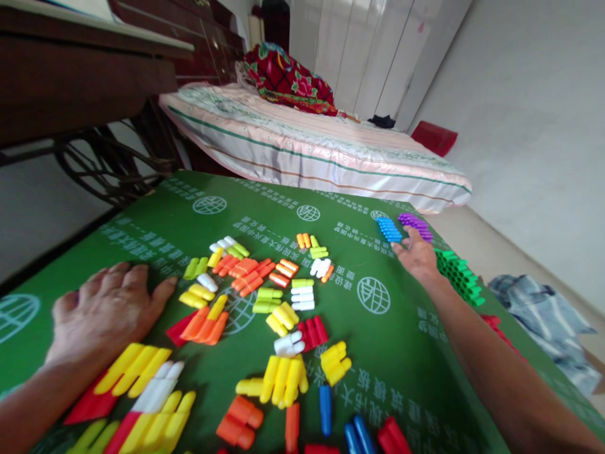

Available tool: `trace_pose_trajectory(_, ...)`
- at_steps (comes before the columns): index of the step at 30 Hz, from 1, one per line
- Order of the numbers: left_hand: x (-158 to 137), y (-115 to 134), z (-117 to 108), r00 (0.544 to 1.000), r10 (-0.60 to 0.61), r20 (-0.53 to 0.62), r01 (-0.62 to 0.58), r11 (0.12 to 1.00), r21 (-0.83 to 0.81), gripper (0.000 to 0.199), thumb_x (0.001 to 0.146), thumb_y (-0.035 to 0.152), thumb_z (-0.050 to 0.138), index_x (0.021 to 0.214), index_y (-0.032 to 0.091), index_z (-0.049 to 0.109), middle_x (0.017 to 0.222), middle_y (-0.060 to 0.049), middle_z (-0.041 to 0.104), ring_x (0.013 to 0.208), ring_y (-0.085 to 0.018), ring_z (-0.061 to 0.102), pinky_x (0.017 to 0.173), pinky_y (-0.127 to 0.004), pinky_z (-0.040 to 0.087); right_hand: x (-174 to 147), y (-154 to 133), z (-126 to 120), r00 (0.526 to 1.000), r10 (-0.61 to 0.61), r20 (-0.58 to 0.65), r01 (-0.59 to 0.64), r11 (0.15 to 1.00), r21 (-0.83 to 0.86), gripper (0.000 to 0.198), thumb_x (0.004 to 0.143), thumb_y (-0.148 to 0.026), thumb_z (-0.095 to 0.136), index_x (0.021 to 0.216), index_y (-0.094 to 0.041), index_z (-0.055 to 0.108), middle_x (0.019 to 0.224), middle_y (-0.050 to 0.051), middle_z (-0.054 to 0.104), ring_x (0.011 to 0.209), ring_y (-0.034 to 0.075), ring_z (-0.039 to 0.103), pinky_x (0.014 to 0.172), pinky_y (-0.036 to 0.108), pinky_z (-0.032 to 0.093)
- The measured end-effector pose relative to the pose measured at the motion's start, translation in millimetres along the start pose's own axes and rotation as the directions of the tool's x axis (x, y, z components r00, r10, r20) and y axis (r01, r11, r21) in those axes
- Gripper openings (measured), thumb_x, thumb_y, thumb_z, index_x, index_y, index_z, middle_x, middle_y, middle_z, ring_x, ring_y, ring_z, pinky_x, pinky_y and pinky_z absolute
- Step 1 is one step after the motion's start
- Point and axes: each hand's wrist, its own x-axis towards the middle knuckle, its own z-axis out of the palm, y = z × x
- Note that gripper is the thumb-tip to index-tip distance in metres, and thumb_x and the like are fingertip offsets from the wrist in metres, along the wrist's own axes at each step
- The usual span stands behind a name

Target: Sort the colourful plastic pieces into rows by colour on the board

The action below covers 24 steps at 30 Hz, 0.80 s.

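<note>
1. While my left hand [106, 306] rests palm down on the green board [265, 214], its fingers lie spread and its grip is released; the thumb points toward the scattered pieces.
2. My right hand [418, 253] is extended to the far right part of the board. Its fingers are parted and slightly bent, and I record this grip as released also.
3. Blue block [388, 229]: located on the board just beside the right fingers, built of rods joined in a row. Contact I cannot confirm; hand and block show small from this view.
4. Purple block [418, 227]: lies to the right of the blue block, a narrow gap between them, close to the same fingers.
5. Green block [458, 277]: sits beside my right wrist, toward the board's right edge, its hollow ends showing.
6. Red pieces [497, 328]: lie past my right forearm, partly hidden by it.
7. Between my arms, small clusters are scattered: an orange-red cluster [248, 272], white pieces [302, 296] and a dark red trio [312, 333].
8. Nearer to me lie a yellow cluster [283, 381] and a single blue rod [325, 410].
9. Large yellow pieces [135, 369] lie near my left wrist.
10. Beyond the board stands a bed [307, 151], bearing a red floral blanket [293, 79].
</note>
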Motion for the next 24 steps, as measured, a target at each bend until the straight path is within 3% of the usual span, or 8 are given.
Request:
trace_pose_trajectory(4,-7.7,10.5,-7.4,0.998,-0.013,0.063,0.011,1.0,0.027,0.074,0.085,0.059,0.012,0.125,0.009,0.048,0.145,-0.023,0.039,0.134,-0.039,0.034,0.105,-0.057,0.032,-66.5,-8.1,-8.1,0.975,-0.166,0.147,0.12,0.953,0.279,0.032,0.082,-0.034,0.059,0.108,-0.018,0.068,0.102,0.008,0.073,0.09,0.022,0.068,0.085,0.034,0.053)
trace_pose_trajectory(7,-10.6,15.0,-10.4,0.999,0.023,0.041,-0.022,0.999,-0.031,0.073,0.086,0.058,0.016,0.123,0.004,0.049,0.139,-0.027,0.042,0.131,-0.042,0.035,0.103,-0.061,0.032,-123.6,-29.8,-25.5,0.902,-0.373,0.218,0.23,0.842,0.487,0.025,0.081,-0.036,0.058,0.098,-0.021,0.071,0.095,0.005,0.074,0.085,0.02,0.068,0.081,0.033,0.055)
trace_pose_trajectory(9,-13.3,15.7,-11.6,0.999,0.041,0.022,-0.04,0.997,-0.06,0.074,0.087,0.059,0.017,0.122,0.003,0.049,0.136,-0.028,0.045,0.13,-0.043,0.036,0.102,-0.062,0.032,-159.5,-50.8,-42.0,0.802,-0.563,0.2,0.376,0.735,0.564,0.021,0.084,-0.034,0.058,0.096,-0.023,0.071,0.092,0.004,0.073,0.083,0.018,0.067,0.08,0.032,0.054)
trace_pose_trajectory(13,-19.8,15.1,-13.4,0.998,0.057,0.021,-0.056,0.996,-0.069,0.076,0.088,0.062,0.018,0.125,0.001,0.046,0.138,-0.029,0.042,0.131,-0.042,0.034,0.102,-0.061,0.032,-217.7,-97.4,-69.9,0.496,-0.859,0.129,0.622,0.455,0.638,0.015,0.089,-0.024,0.055,0.095,-0.021,0.069,0.095,0.006,0.069,0.091,0.018,0.062,0.085,0.033,0.052)
trace_pose_trajectory(18,-22.6,14.5,-9.0,0.997,0.077,0.011,-0.076,0.995,-0.068,0.07,0.09,0.055,0.02,0.129,0.003,0.044,0.14,-0.027,0.042,0.133,-0.038,0.033,0.104,-0.057,0.03,-259.2,-134.4,-77.0,0.254,-0.95,0.183,0.755,0.313,0.576,0.018,0.086,-0.032,0.064,0.095,-0.016,0.064,0.104,0.011,0.063,0.112,0.025,0.051,0.1,0.041,0.043)
trace_pose_trajectory(21,-19.5,14.9,-2.0,1.0,0.01,-0.017,-0.011,0.998,-0.064,0.066,0.089,0.052,0.022,0.128,0.006,0.047,0.14,-0.025,0.044,0.132,-0.038,0.035,0.104,-0.056,0.031,-271.9,-141.8,-72.8,0.107,-0.975,0.193,0.826,0.195,0.528,0.021,0.085,-0.028,0.064,0.101,-0.016,0.062,0.102,0.01,0.062,0.113,0.027,0.048,0.103,0.046,0.04)
trace_pose_trajectory(24,-16.8,15.3,2.7,0.999,-0.016,-0.035,0.014,0.997,-0.074,0.064,0.088,0.051,0.021,0.127,0.008,0.049,0.141,-0.023,0.044,0.133,-0.037,0.034,0.105,-0.057,0.03,-282.7,-145.2,-67.5,0.024,-0.985,0.174,0.902,0.096,0.42,0.013,0.088,-0.02,0.057,0.1,-0.016,0.061,0.095,0.009,0.062,0.107,0.027,0.049,0.1,0.048,0.04)
